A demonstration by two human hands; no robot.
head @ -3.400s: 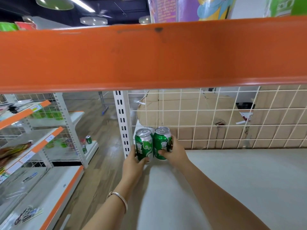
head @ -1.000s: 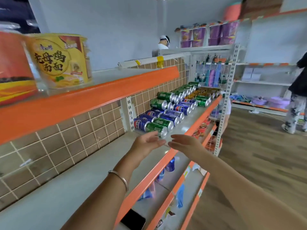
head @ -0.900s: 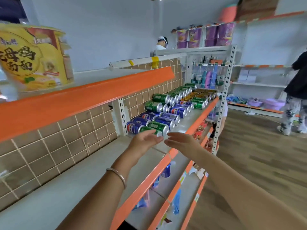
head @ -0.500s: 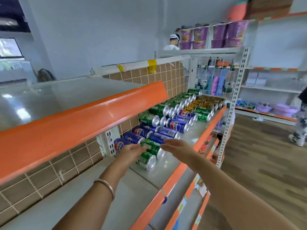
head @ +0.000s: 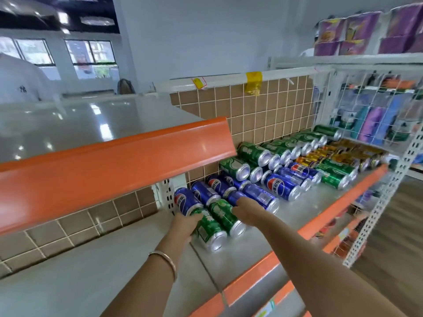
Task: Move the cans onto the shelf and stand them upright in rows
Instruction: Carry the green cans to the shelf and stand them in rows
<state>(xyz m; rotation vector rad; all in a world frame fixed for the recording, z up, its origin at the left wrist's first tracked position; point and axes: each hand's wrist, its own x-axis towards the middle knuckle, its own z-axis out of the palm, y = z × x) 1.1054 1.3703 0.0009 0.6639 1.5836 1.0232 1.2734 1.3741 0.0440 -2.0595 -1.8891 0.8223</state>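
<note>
Several cans lie on their sides on the grey shelf (head: 295,216) with an orange front edge. Nearest are two green cans side by side: the left green can (head: 209,228) and the right green can (head: 225,217). My left hand (head: 185,223) grips the left green can from its left side. My right hand (head: 246,208) curls over the far end of the right green can. Blue cans (head: 280,186) lie just behind them, with more green cans (head: 251,153) and gold cans (head: 329,154) further back.
An orange-edged upper shelf (head: 114,165) overhangs on the left. A brown tiled back panel (head: 263,110) runs behind the cans. A bare grey shelf section (head: 80,277) lies near me on the left. A white wire grid (head: 366,106) and upright post (head: 386,197) close the far end. Lower shelves hold goods.
The view has swung from the two upright green cans on the left shelf to the lying cans. Both hands reached forward and closed on the two nearest green cans.
</note>
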